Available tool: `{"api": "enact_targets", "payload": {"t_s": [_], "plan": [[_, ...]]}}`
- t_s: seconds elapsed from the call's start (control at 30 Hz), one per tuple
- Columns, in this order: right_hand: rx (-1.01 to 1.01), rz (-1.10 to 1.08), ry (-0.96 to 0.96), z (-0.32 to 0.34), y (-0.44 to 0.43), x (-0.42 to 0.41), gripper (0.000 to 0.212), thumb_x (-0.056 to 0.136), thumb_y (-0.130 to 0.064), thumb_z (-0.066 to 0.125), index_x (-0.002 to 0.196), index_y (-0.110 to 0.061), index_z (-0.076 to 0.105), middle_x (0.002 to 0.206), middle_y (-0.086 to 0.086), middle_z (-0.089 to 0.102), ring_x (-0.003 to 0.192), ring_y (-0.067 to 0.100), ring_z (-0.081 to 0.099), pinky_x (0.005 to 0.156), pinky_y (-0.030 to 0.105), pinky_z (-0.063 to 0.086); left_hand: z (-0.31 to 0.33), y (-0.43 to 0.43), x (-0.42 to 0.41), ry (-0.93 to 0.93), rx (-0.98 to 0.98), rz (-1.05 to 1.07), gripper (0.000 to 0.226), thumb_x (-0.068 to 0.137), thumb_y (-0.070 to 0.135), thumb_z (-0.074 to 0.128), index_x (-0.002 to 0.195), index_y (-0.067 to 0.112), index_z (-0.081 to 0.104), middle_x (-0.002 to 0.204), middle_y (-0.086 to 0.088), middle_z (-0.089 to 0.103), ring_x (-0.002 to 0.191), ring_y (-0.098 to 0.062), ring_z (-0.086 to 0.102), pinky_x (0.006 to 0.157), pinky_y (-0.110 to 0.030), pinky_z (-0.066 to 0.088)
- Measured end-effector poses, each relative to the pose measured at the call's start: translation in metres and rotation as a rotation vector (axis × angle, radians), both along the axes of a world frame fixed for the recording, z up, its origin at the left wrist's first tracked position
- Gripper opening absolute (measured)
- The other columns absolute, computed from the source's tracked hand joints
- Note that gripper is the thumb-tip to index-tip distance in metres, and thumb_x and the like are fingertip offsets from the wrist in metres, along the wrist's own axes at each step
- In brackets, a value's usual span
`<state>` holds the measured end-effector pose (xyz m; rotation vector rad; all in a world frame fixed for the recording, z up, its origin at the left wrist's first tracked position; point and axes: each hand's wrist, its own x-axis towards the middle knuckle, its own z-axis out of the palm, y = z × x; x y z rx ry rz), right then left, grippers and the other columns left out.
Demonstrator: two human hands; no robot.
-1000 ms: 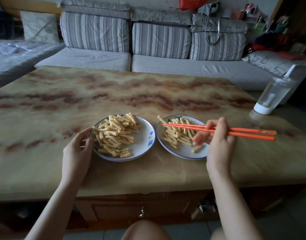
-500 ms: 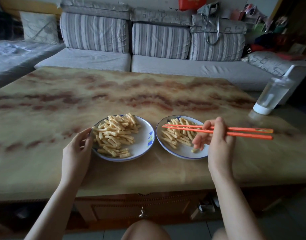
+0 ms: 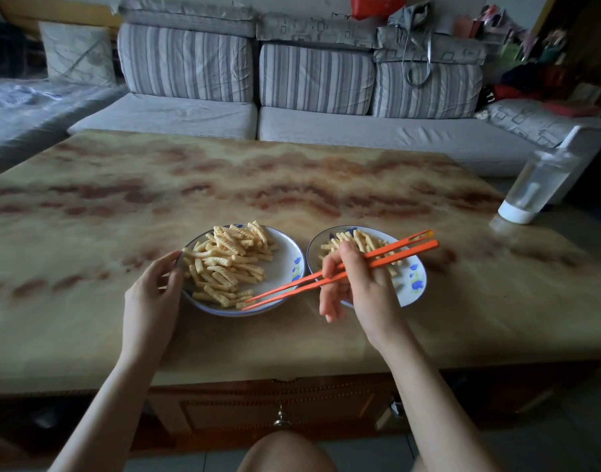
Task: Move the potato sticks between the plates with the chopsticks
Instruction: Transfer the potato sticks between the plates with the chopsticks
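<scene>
Two white plates with blue flowers sit side by side near the table's front edge. The left plate point(image 3: 285, 267) carries a big heap of ridged potato sticks point(image 3: 227, 264). A smaller heap of sticks point(image 3: 357, 240) lies on the right plate point(image 3: 414, 284). My right hand point(image 3: 360, 284) hovers over the right plate's near-left part and grips a pair of orange chopsticks point(image 3: 391, 257). Their tips reach down-left to the sticks at the left plate's near rim. My left hand point(image 3: 152, 298) rests against the left plate's left rim, fingers curled at the edge.
The marbled table point(image 3: 292, 185) stretches far behind the plates. A clear bottle with a white base point(image 3: 534, 189) stands near the right edge. A striped grey sofa point(image 3: 292, 97) runs behind the table. My knee shows below the table's front drawer point(image 3: 278, 410).
My right hand swung the chopsticks from lying level over the right plate to pointing down-left, tips now at the left plate's near rim. The left hand stayed at the rim.
</scene>
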<state>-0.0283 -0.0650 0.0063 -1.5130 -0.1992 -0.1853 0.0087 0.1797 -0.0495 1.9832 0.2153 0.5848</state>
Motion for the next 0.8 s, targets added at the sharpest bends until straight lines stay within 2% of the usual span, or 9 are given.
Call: {"api": "enact_targets", "payload": {"t_s": [0.13,0.27,0.33,0.43,0.53,0.67,0.8], "plan": [[-0.024,-0.007,0.034,-0.002,0.004,0.001,0.043,0.103,-0.024,0.027,0.070,-0.007,0.048,0.043,0.012,0.055,0.033,0.023,0.047,0.038,0.023,0.033,0.000,0.000,0.000,-0.004,0.007,0.000,0.029,0.095,0.023,0.054,0.121,0.018,0.065,0.098,0.009,0.061,0.091,-0.003,0.056,0.073,-0.018,0.037],[0.000,-0.077,0.019,-0.002,0.004,0.002,0.045,0.103,-0.026,0.027,0.067,-0.007,0.047,0.042,0.014,0.054,0.032,0.023,0.048,0.037,0.024,0.033,0.000,0.001,0.000,0.006,0.013,0.000,0.029,0.095,0.023,0.054,0.121,0.018,0.065,0.099,0.010,0.061,0.091,-0.003,0.055,0.064,-0.003,0.035],[0.047,-0.119,0.014,0.000,0.001,0.001,0.045,0.103,-0.026,0.028,0.067,-0.006,0.046,0.041,0.014,0.053,0.031,0.022,0.048,0.037,0.024,0.035,-0.001,0.001,0.000,0.011,0.007,0.002,0.029,0.095,0.024,0.054,0.121,0.019,0.065,0.098,0.010,0.061,0.091,-0.003,0.055,0.064,0.000,0.035],[0.160,-0.235,0.005,0.006,-0.008,0.000,0.044,0.103,-0.024,0.029,0.067,-0.006,0.046,0.039,0.012,0.052,0.031,0.020,0.047,0.037,0.018,0.038,-0.001,0.000,0.000,0.003,-0.006,-0.005,0.028,0.094,0.026,0.054,0.120,0.019,0.065,0.098,0.010,0.061,0.090,-0.003,0.056,0.067,-0.007,0.036],[0.216,-0.414,-0.069,0.010,-0.023,0.001,0.043,0.104,-0.023,0.028,0.067,-0.007,0.045,0.037,0.008,0.051,0.030,0.018,0.046,0.035,0.016,0.034,0.000,0.000,-0.001,-0.012,-0.020,-0.011,0.028,0.094,0.026,0.055,0.119,0.019,0.065,0.096,0.009,0.062,0.090,-0.004,0.057,0.073,-0.019,0.038],[0.178,-0.584,-0.116,0.010,-0.042,0.003,0.042,0.104,-0.024,0.029,0.069,-0.009,0.046,0.038,0.008,0.052,0.032,0.018,0.049,0.033,0.023,0.033,-0.001,0.000,0.000,-0.013,-0.027,-0.010,0.028,0.094,0.026,0.055,0.119,0.019,0.065,0.097,0.009,0.062,0.090,-0.003,0.057,0.075,-0.020,0.038],[0.124,-0.609,-0.121,0.007,-0.047,0.004,0.042,0.104,-0.023,0.030,0.069,-0.008,0.048,0.039,0.009,0.053,0.032,0.018,0.049,0.033,0.018,0.033,-0.001,0.000,0.000,-0.010,-0.029,-0.009,0.028,0.094,0.025,0.055,0.120,0.019,0.065,0.096,0.008,0.063,0.090,-0.005,0.058,0.074,-0.020,0.038]]}}
